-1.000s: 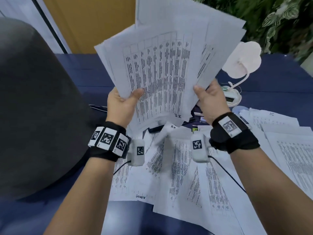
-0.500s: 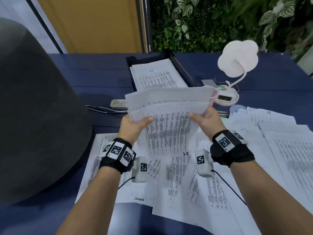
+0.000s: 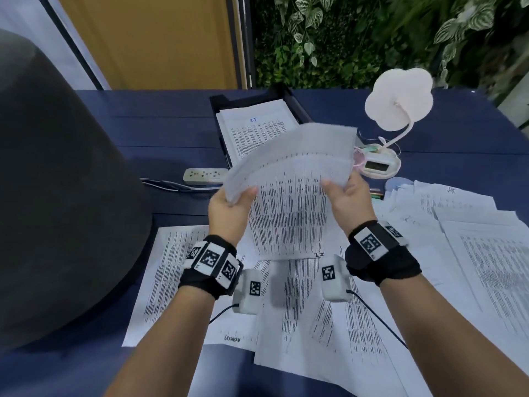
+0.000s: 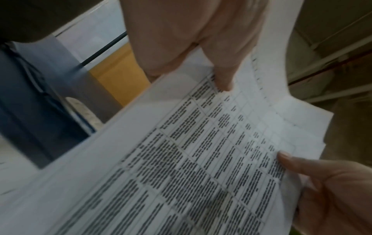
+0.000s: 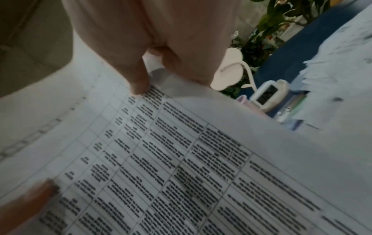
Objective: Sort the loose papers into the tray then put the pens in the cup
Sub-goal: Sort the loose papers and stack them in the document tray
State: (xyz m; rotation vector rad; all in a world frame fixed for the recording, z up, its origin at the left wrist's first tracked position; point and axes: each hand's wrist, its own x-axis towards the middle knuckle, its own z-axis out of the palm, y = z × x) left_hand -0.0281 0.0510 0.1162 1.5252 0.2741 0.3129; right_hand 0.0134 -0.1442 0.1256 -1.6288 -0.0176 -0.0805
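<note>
Both hands hold a stack of printed papers point(image 3: 289, 196) above the blue table. My left hand point(image 3: 229, 207) pinches its left edge, thumb on top; my right hand point(image 3: 347, 196) pinches its right edge. The far ends of the sheets bend over towards the black tray point(image 3: 299, 106), where a printed sheet point(image 3: 254, 127) lies. In the left wrist view my thumb point(image 4: 223, 79) presses on the papers point(image 4: 181, 159). The right wrist view shows the same grip on the papers point(image 5: 181, 159). More loose papers point(image 3: 315, 310) cover the table under my wrists and on the right point(image 3: 472, 239). Pens point(image 3: 376, 194) peek out beside the right pile.
A white desk lamp with a clock base point(image 3: 380, 164) stands right of the tray, with a pink cup point(image 3: 359, 160) partly hidden beside it. A power strip point(image 3: 204, 175) lies left of the papers. A dark rounded shape point(image 3: 57, 196) fills the left. Plants line the back.
The stack has come down from an upright fan in front of my face to a lower, flatter hold near the tray. Both hands keep their grip.
</note>
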